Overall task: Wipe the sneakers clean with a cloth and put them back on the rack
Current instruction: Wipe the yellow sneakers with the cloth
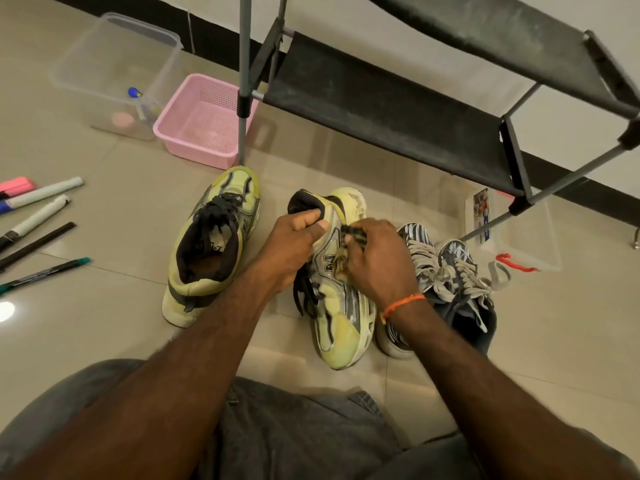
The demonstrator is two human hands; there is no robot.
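The yellow-green sneaker [341,306], grey-panelled with black laces, lies tilted on its side on the tiled floor [104,306] before the black shoe rack [381,109]. The left hand [294,244] grips its heel collar; the right hand [377,258] presses a bunched cloth [341,265] against its side.

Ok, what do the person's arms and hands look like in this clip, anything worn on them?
Both forearms are bare, with no sleeves in view and no gloves on the hands. The right wrist carries a thin orange thread bracelet. The left hand and right hand show no rings or watch that I can make out. Grey trousers cover the lap below.
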